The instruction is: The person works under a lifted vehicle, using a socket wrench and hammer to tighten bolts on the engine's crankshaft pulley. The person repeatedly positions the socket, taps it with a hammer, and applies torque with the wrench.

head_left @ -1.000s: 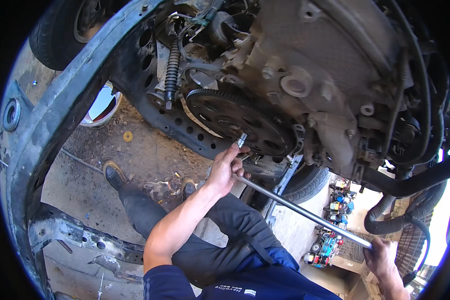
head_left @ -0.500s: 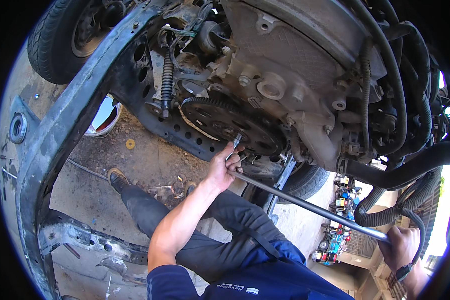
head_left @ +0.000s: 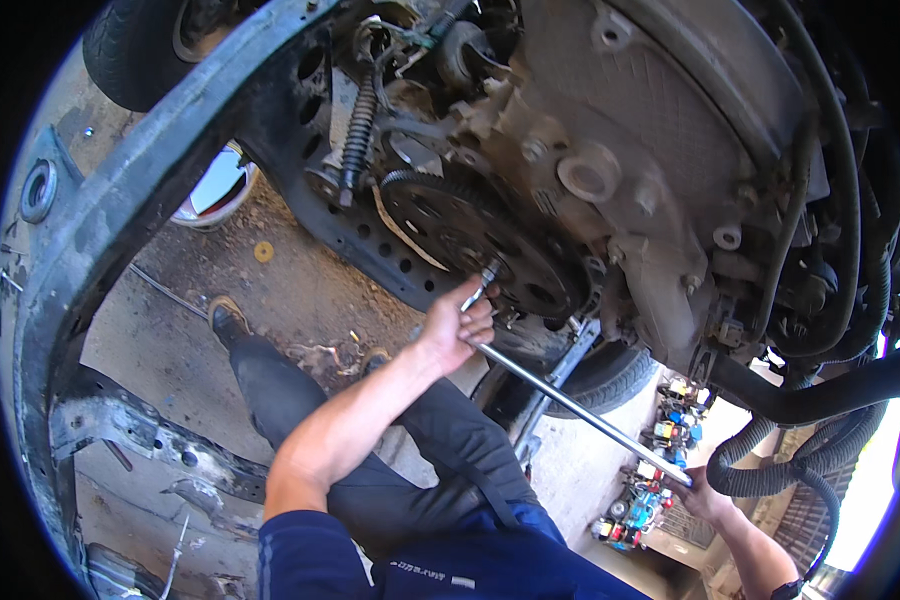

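Left grip (head_left: pixel 455 328) wrapped round socket wrench (head_left: pixel 582 410) below toothed wheel (head_left: pixel 490 240); right grip (head_left: pixel 708 497) clasps far end; bucket (head_left: pixel 232 211) left of wheel, perhaps holding liquid.

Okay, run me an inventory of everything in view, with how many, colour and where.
long-handled wrench: 1, silver, slanting from centre to lower right
socket: 1, silver, at the flywheel's hub
toothed flywheel: 1, dark, centre
engine: 1, grey-brown, upper right
frame rail: 1, blue-grey, left
coiled rod: 1, dark, upper centre
tyres: 2, black, upper left and right of centre
basin: 1, whitish, upper left
ring: 1, yellow, on the ground
corrugated hoses: several, black, right
small machines: several, multicoloured, lower right
shoes: 2, dark, left of centre
left hand: 1, bare, near the socket
right hand: 1, bare, at the handle's end
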`<state>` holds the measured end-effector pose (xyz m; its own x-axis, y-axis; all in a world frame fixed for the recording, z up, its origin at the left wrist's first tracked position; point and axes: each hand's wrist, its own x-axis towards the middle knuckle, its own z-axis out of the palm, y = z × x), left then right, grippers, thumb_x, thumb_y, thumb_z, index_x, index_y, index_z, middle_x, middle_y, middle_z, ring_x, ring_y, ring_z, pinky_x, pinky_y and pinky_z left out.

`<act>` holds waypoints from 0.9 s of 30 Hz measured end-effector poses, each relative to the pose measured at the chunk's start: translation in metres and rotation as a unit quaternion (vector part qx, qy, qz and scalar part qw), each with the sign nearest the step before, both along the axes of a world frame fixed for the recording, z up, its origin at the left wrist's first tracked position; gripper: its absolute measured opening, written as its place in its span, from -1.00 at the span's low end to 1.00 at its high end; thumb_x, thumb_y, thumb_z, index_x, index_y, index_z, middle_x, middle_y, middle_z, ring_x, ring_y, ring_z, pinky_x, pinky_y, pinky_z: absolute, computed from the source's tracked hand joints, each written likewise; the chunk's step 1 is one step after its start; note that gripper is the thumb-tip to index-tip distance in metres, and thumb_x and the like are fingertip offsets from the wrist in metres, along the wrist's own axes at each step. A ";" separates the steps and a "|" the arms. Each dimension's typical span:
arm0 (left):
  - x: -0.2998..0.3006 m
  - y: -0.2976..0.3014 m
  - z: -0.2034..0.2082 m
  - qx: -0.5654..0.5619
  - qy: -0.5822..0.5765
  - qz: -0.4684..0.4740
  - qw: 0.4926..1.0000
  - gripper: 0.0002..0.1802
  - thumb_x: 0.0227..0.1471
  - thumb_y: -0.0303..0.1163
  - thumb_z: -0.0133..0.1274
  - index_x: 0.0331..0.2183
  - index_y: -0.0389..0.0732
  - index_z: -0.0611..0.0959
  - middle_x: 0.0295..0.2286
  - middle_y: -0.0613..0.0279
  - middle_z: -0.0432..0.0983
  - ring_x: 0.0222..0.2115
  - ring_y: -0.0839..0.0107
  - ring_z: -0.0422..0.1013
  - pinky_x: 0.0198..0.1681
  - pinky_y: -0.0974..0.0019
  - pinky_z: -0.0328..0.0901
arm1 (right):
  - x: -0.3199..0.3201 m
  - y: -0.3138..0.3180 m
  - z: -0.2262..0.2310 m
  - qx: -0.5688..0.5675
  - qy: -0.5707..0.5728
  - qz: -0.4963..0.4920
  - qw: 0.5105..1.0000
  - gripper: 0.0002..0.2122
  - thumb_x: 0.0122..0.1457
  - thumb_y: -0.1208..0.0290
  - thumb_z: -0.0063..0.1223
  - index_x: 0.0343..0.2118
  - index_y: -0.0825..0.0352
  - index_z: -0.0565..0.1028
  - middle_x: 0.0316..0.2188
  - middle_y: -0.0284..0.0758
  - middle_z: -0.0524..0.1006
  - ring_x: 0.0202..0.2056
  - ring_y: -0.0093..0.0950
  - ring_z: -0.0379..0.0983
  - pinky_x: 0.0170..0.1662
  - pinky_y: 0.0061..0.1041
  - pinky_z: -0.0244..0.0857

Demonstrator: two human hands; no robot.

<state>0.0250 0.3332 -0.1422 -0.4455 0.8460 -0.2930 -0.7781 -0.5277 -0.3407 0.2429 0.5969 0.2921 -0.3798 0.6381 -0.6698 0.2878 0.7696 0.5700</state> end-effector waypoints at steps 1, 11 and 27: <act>-0.001 -0.002 0.001 0.011 -0.008 -0.002 1.000 -0.62 0.37 -0.08 -0.16 -0.26 -0.21 0.50 -0.75 0.59 0.00 -0.76 0.65 -0.07 -0.60 0.48 -0.04 | 0.009 0.004 -0.012 -0.078 0.139 -0.117 0.980 -0.68 0.26 0.15 0.19 -0.32 0.40 0.60 -0.60 -0.23 0.53 -0.53 -0.47 0.43 -0.37 -0.36 0.35; -0.007 -0.004 0.014 -0.104 -0.010 -0.049 0.993 -0.56 0.31 0.02 -0.03 -0.43 -0.14 0.44 -0.74 0.60 -0.03 -0.75 0.66 -0.10 -0.60 0.49 -0.04 | 0.003 -0.031 -0.034 0.075 0.233 -0.035 0.969 -0.78 0.07 0.39 0.28 -0.61 0.39 0.54 -0.80 -0.39 0.38 -0.68 -0.69 0.29 -0.61 -0.43 0.21; -0.003 0.001 0.016 -0.184 0.060 -0.020 0.981 -0.57 0.33 -0.03 -0.03 -0.48 -0.12 0.42 -0.71 0.58 0.02 -0.72 0.65 -0.07 -0.58 0.45 0.01 | 0.074 0.076 -0.106 0.002 0.257 -0.016 0.966 -0.78 -0.15 0.37 0.27 -0.69 0.36 0.44 -0.81 -0.21 0.30 -0.71 -0.44 0.22 -0.56 -0.33 0.17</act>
<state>0.0219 0.3340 -0.1258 -0.4644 0.7102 -0.5291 -0.8235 -0.5662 -0.0372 0.3167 0.6730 0.1862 -0.6411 0.6581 -0.3949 0.5581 0.7529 0.3489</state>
